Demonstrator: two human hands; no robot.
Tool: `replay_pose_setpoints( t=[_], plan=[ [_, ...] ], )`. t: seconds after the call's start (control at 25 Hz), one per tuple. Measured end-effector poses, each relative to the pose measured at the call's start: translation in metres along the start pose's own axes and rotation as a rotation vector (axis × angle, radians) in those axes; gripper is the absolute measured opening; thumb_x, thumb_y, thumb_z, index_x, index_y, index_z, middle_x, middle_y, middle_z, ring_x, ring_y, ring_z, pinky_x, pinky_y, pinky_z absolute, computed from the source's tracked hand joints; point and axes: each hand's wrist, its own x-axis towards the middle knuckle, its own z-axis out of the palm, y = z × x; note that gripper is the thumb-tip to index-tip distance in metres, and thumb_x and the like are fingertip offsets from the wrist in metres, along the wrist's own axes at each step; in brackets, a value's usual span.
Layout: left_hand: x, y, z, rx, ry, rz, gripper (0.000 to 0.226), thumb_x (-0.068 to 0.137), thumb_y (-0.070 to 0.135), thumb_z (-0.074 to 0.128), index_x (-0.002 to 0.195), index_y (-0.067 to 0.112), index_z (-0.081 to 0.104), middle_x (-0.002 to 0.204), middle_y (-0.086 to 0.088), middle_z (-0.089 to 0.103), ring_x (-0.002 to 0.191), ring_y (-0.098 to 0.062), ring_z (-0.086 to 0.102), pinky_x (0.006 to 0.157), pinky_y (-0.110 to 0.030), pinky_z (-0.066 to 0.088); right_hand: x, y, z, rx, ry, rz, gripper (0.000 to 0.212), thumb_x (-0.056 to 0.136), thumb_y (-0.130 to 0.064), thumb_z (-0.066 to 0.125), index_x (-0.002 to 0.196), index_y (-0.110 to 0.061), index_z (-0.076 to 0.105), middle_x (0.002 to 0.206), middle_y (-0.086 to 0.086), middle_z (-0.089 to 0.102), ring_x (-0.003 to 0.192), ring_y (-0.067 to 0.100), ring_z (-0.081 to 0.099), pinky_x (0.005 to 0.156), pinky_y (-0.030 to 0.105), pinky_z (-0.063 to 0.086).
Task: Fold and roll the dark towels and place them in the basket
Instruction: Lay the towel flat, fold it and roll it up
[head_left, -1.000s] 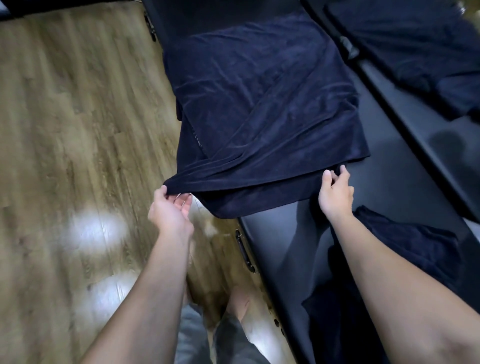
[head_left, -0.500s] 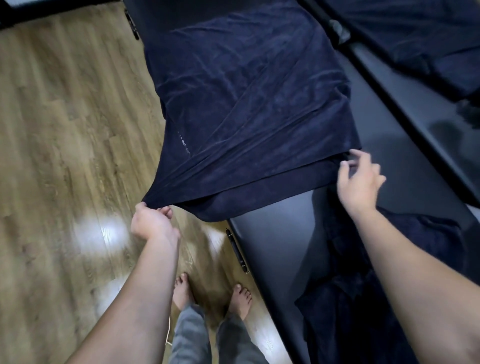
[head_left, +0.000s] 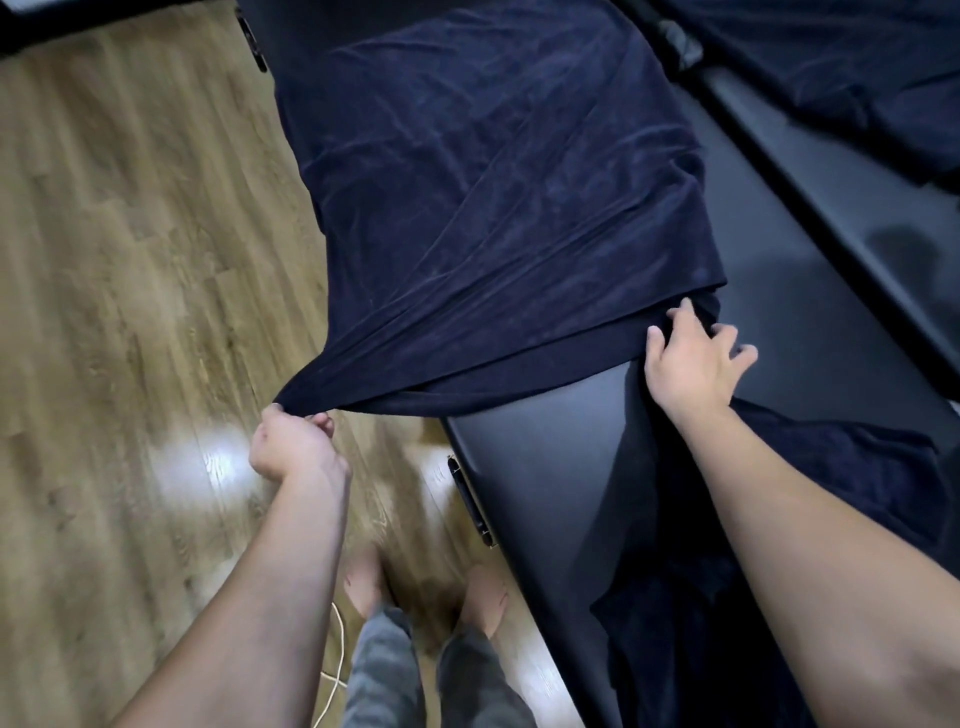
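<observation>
A large dark navy towel (head_left: 498, 197) lies folded over on a black padded table (head_left: 550, 493), its near left corner stretched out past the table's edge over the floor. My left hand (head_left: 291, 441) grips that stretched corner. My right hand (head_left: 691, 358) rests at the towel's near right corner on the table, fingers spread and touching the cloth edge. A second dark towel (head_left: 810, 519) lies crumpled on the table under my right forearm. No basket is in view.
Wood floor (head_left: 130, 286) fills the left side. My bare feet (head_left: 483, 592) stand beside the table's near edge, with a white cord (head_left: 337, 649) on the floor. More dark cloth (head_left: 857, 67) lies on a second black surface at the upper right.
My left hand has pulled the towel's corner further left and out over the floor. My right hand has shifted right and up along the near edge, its fingers spreading.
</observation>
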Motion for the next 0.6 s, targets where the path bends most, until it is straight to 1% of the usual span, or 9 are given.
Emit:
replay_pose_setpoints(
  t=[0.08, 0.12, 0.16, 0.24, 0.32, 0.44, 0.48, 0.56, 0.6],
  plan=[
    [0.002, -0.002, -0.001, 0.005, 0.003, -0.008, 0.012, 0.089, 0.014, 0.051, 0.09, 0.007, 0.06, 0.059, -0.004, 0.057, 0.041, -0.014, 0.048, 0.046, -0.023, 0.043, 0.003, 0.002, 0.001, -0.104, 0.017, -0.027, 0.046, 0.104, -0.043, 0.036, 0.145, -0.023, 0.042, 0.157, 0.0, 0.036, 0.132, 0.036, 0.032, 0.107, 0.056, 0.019],
    [0.003, -0.003, -0.002, 0.004, 0.001, -0.009, 0.012, 0.089, 0.014, 0.05, 0.09, 0.007, 0.06, 0.059, -0.003, 0.057, 0.041, -0.013, 0.048, 0.047, -0.023, 0.044, 0.004, 0.004, 0.001, -0.129, 0.012, -0.047, 0.048, 0.105, -0.044, 0.034, 0.148, -0.024, 0.04, 0.159, -0.001, 0.033, 0.13, 0.037, 0.033, 0.106, 0.056, 0.02],
    [0.003, -0.003, -0.002, 0.003, 0.001, -0.006, 0.012, 0.089, 0.014, 0.05, 0.089, 0.007, 0.06, 0.059, -0.003, 0.057, 0.041, -0.013, 0.048, 0.048, -0.023, 0.044, 0.006, 0.006, 0.001, -0.141, 0.003, -0.057, 0.049, 0.105, -0.044, 0.032, 0.149, -0.024, 0.039, 0.156, 0.001, 0.035, 0.127, 0.037, 0.035, 0.105, 0.055, 0.022],
    [0.004, -0.005, -0.001, 0.01, 0.004, -0.003, 0.012, 0.09, 0.013, 0.049, 0.086, 0.008, 0.06, 0.06, -0.003, 0.057, 0.041, -0.013, 0.048, 0.049, -0.024, 0.045, 0.008, 0.008, -0.001, -0.165, 0.019, -0.062, 0.049, 0.106, -0.042, 0.03, 0.15, -0.023, 0.041, 0.144, 0.006, 0.045, 0.12, 0.037, 0.039, 0.104, 0.056, 0.025],
    [0.006, -0.007, -0.001, 0.013, 0.007, -0.002, 0.013, 0.09, 0.013, 0.049, 0.082, 0.01, 0.06, 0.059, -0.002, 0.057, 0.042, -0.013, 0.048, 0.05, -0.025, 0.045, 0.01, 0.007, -0.003, -0.16, 0.045, -0.059, 0.047, 0.107, -0.039, 0.031, 0.148, -0.02, 0.043, 0.137, 0.009, 0.05, 0.119, 0.036, 0.042, 0.104, 0.057, 0.025],
    [0.011, -0.006, -0.002, 0.007, 0.049, 0.0, 0.015, 0.088, 0.009, 0.047, 0.082, 0.009, 0.06, 0.051, 0.002, 0.057, 0.038, -0.013, 0.045, 0.047, -0.022, 0.041, 0.012, 0.012, -0.007, -0.154, 0.044, 0.028, 0.046, 0.106, -0.038, 0.029, 0.146, -0.017, 0.043, 0.133, 0.01, 0.054, 0.118, 0.035, 0.045, 0.104, 0.057, 0.025],
    [0.014, -0.005, -0.004, -0.003, 0.07, -0.006, 0.016, 0.088, 0.007, 0.045, 0.081, 0.01, 0.06, 0.047, 0.003, 0.056, 0.037, -0.014, 0.043, 0.046, -0.021, 0.039, 0.01, 0.016, -0.009, -0.188, 0.031, 0.051, 0.047, 0.106, -0.038, 0.028, 0.145, -0.017, 0.043, 0.132, 0.009, 0.054, 0.118, 0.035, 0.045, 0.104, 0.058, 0.026],
    [0.018, -0.002, -0.006, -0.019, 0.09, -0.021, 0.021, 0.087, 0.005, 0.043, 0.077, 0.012, 0.06, 0.044, 0.005, 0.055, 0.036, -0.014, 0.041, 0.045, -0.02, 0.036, 0.009, 0.024, -0.014, -0.278, 0.007, 0.048, 0.046, 0.105, -0.038, 0.026, 0.142, -0.019, 0.046, 0.129, 0.009, 0.054, 0.117, 0.036, 0.044, 0.103, 0.058, 0.026],
    [0.019, -0.002, -0.007, -0.025, 0.093, -0.03, 0.022, 0.087, 0.005, 0.042, 0.075, 0.013, 0.059, 0.044, 0.005, 0.055, 0.036, -0.014, 0.04, 0.045, -0.02, 0.036, 0.01, 0.024, -0.015, -0.27, 0.025, 0.033, 0.043, 0.105, -0.037, 0.029, 0.139, -0.02, 0.05, 0.127, 0.01, 0.054, 0.116, 0.037, 0.043, 0.103, 0.056, 0.026]
  ],
)
